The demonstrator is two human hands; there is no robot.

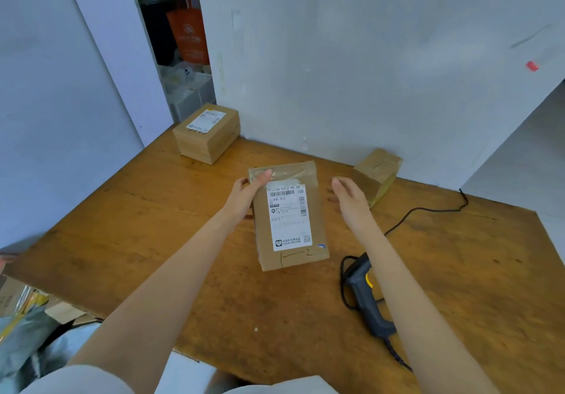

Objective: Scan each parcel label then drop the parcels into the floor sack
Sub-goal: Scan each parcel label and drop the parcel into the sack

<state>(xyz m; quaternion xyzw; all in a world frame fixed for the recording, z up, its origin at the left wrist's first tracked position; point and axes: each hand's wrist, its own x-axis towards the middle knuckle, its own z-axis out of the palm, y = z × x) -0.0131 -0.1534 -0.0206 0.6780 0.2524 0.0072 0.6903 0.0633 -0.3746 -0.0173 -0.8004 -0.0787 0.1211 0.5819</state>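
Note:
A flat brown cardboard parcel [289,216] with a white printed label facing up is held above the wooden table [183,240], gripped at its far left corner by my left hand [249,195]. My right hand [351,201] hovers just right of the parcel, fingers apart, holding nothing. A black and yellow barcode scanner [365,292] lies on the table under my right forearm, its cable running to the right. A labelled box [206,132] sits at the table's far left corner. A taped small box [377,173] leans against the wall.
White walls close off the table's back and left sides. A gap at the back left shows shelves with an orange bag [188,37]. On the floor at the lower left lies a grey sack [27,338] with packets and flattened cardboard.

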